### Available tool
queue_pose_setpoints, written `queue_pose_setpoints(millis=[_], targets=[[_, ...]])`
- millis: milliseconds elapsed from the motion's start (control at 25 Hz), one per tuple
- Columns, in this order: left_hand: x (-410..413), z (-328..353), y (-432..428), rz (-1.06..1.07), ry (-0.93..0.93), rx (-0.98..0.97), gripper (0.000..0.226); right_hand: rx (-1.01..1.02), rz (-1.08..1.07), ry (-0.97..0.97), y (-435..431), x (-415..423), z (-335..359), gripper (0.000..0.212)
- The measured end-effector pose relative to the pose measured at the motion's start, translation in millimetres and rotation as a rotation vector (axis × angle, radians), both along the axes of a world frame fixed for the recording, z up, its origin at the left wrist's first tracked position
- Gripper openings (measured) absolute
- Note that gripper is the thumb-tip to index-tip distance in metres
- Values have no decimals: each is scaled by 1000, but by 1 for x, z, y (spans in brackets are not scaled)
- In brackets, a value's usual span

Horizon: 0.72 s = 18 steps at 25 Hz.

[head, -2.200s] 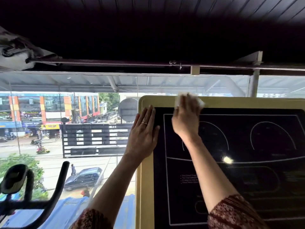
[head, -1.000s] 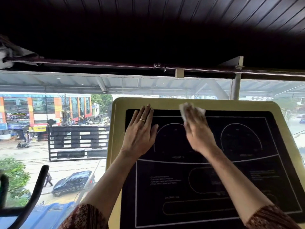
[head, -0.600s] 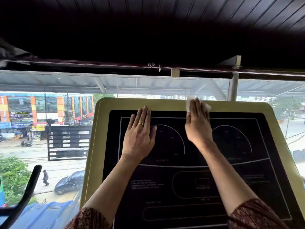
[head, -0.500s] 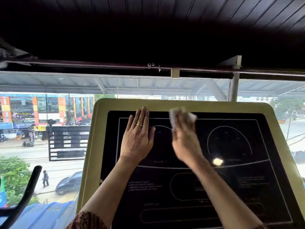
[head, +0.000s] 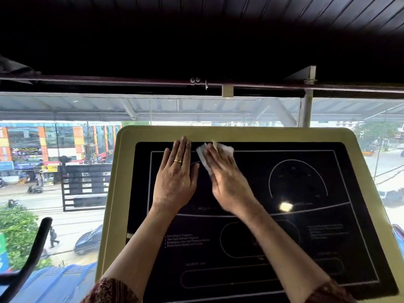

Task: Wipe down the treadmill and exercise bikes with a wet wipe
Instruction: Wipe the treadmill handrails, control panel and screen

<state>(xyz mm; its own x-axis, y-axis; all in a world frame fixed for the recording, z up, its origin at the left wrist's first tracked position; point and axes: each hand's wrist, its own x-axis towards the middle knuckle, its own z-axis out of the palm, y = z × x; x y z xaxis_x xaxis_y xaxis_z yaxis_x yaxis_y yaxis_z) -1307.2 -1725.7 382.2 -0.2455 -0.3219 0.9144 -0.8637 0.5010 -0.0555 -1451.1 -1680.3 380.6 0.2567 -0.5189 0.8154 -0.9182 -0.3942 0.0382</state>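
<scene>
Fingers (head: 216, 157) on wipe (head: 227, 149) — console top edge (head: 273, 134).

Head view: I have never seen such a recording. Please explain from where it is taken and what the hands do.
The camera sits on a person's head and looks forward and down, so you see their own two arms. The big black panel with a yellowish rim is the treadmill console. The left hand lies flat on it, a ring on one finger. The right hand presses a white wet wipe onto the panel with flat fingers. Behind the glass is a street. The black curved bar at lower left probably belongs to an exercise bike.
</scene>
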Motion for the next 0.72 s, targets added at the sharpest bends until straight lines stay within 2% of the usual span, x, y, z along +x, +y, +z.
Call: queue_pose_setpoints(millis=[40, 160, 240, 320, 400, 440, 480, 600, 640, 680, 720], targets=[[0, 0, 1, 1, 3, 0, 60, -6, -8, 17, -4, -10, 15, 62], [0, -1, 2, 11, 1, 11, 61, 15, -211, -307, -1, -54, 22, 64], [-1, -1, 1, 10, 2, 11, 61, -37, -306, -418, 11, -53, -4, 63], [-1, -2, 1, 6, 4, -5, 60, -40, -168, -316, 14, -27, -20, 65], [-1, -1, 1, -14, 1, -29, 59, -8, -3, -22, 6, -15, -4, 62], [-1, 1, 1, -30, 7, -31, 59, -3, 22, 63, 2, -16, 15, 62], [-3, 3, 3, -48, 16, -29, 59, 13, -5, 56, -1, -25, 32, 63], [-26, 12, 12, -84, -15, -40, 59, 53, -251, -278, -8, -81, 58, 61], [-38, 13, 15, -93, -32, -43, 59, 37, -284, -323, -5, -90, 54, 58], [-50, 13, 16, -100, -43, -42, 58, 5, -257, -289, -2, -92, 45, 59], [-62, 12, 16, -100, -48, -39, 58, -8, -183, -166, 1, -91, 33, 60]])
